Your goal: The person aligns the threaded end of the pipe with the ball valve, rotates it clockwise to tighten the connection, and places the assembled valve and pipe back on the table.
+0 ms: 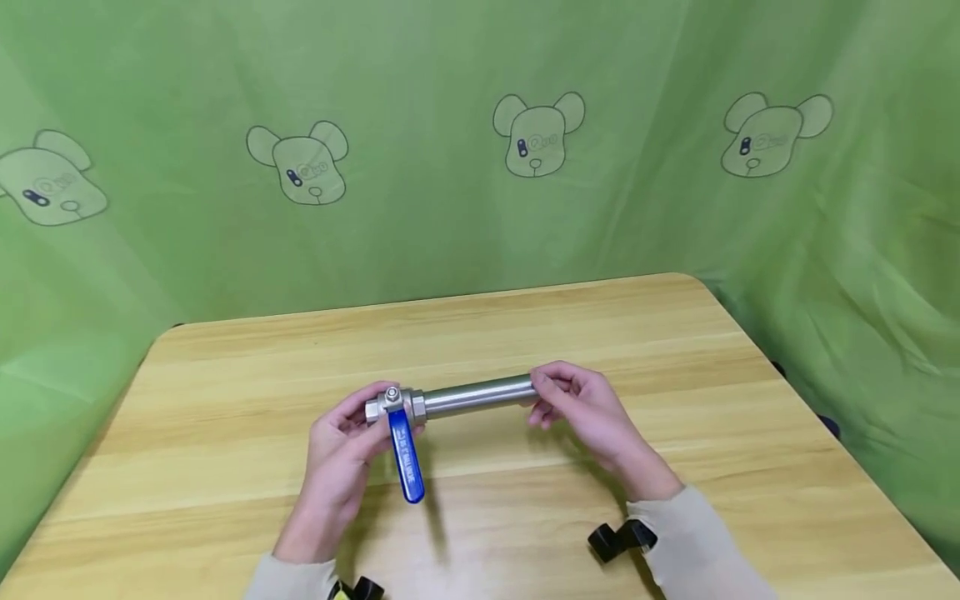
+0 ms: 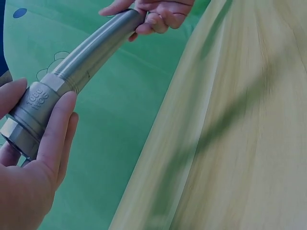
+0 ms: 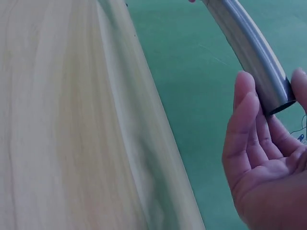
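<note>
A ball valve [image 1: 411,403] with a blue lever handle [image 1: 407,458] is joined to a straight steel pipe [image 1: 480,396]. My left hand [image 1: 339,454] grips the valve body, thumb near the lever and fingers behind. The lever points toward me. In the left wrist view, raised lettering shows on the valve body [image 2: 36,103]. My right hand [image 1: 588,408] pinches the far right end of the pipe between thumb and fingers. The right wrist view shows the pipe's open, hollow end [image 3: 280,105] between those fingers. Valve and pipe are held above the table, roughly level, tilting slightly up to the right.
The wooden table [image 1: 225,392] lies under both hands, with shadows of the arms and pipe on it. Green curtains [image 1: 420,217] with printed bear heads hang behind and at the sides. Black wrist devices [image 1: 622,540] sit at both sleeves.
</note>
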